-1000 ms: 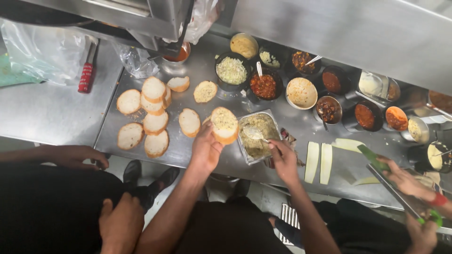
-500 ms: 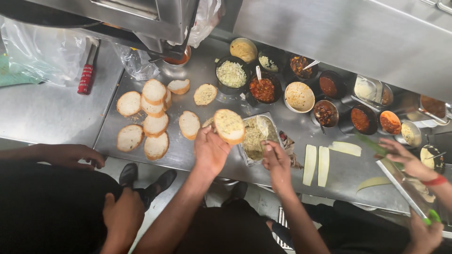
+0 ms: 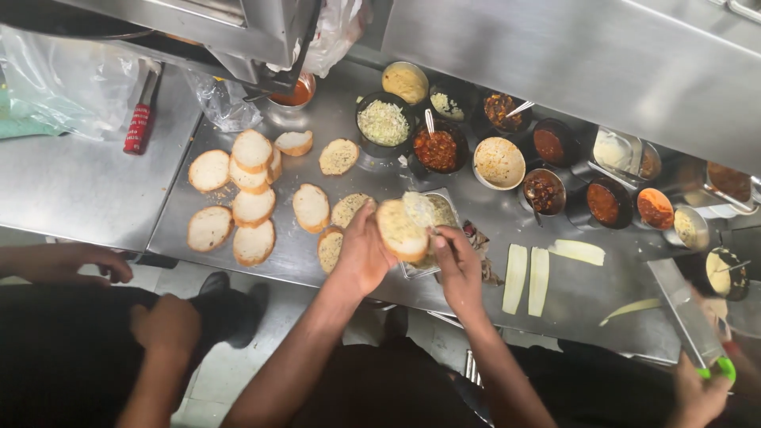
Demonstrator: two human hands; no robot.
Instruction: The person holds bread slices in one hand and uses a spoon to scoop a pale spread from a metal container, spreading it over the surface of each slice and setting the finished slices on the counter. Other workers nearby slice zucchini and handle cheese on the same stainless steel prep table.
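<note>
My left hand (image 3: 363, 255) holds a round bread slice (image 3: 399, 230) just above the steel counter (image 3: 95, 182). My right hand (image 3: 457, 265) is closed on a small utensil and presses a lump of pale filling (image 3: 418, 208) onto the slice's far edge. Both are over a square metal container (image 3: 445, 212) of the same filling, which the bread partly hides. Several more bread slices (image 3: 254, 206) lie on the counter to the left, some plain, some spread (image 3: 339, 156).
Several bowls of sauces and toppings (image 3: 498, 162) line the back of the counter. Pale cheese strips (image 3: 527, 277) lie to the right. A red-handled tool (image 3: 139, 127) lies far left. Another person's hands (image 3: 162, 325) are at left, and a hand with a green-handled tool (image 3: 709, 380) at right.
My left hand has carried the bread slice right, over the metal container. My right hand came up out of the container and now touches the slice with filling.
</note>
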